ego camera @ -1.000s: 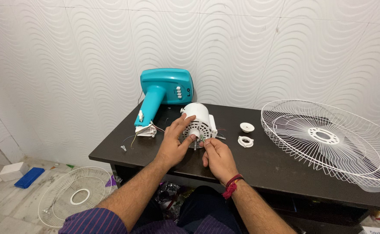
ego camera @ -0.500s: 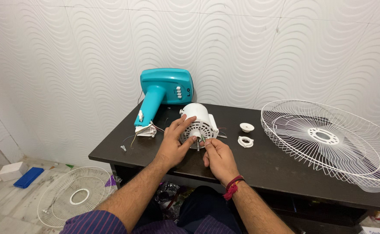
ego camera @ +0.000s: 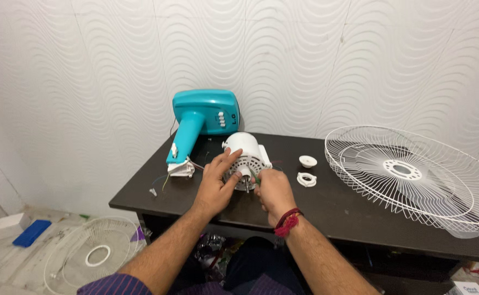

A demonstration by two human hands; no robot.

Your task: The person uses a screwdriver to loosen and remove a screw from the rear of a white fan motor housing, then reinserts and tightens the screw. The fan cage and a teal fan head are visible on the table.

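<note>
A white fan motor housing (ego camera: 243,151) lies on the dark table (ego camera: 338,207), its vented face and shaft turned toward me. My left hand (ego camera: 216,181) rests on the motor's left side, fingers spread over the vents. My right hand (ego camera: 272,190) is closed at the lower right of the motor, next to the shaft, pinching something too small to make out. Thin coloured wires run from the motor toward the teal fan base (ego camera: 202,120) lying behind it.
A white wire fan guard (ego camera: 409,177) lies on the table's right part. Two small white plastic pieces, a cap (ego camera: 307,161) and a ring nut (ego camera: 306,179), sit right of the motor. On the floor at left lie another wire guard (ego camera: 89,257) and a blue box (ego camera: 30,232).
Both hands stay on the motor with only small finger shifts. The view has barely moved.
</note>
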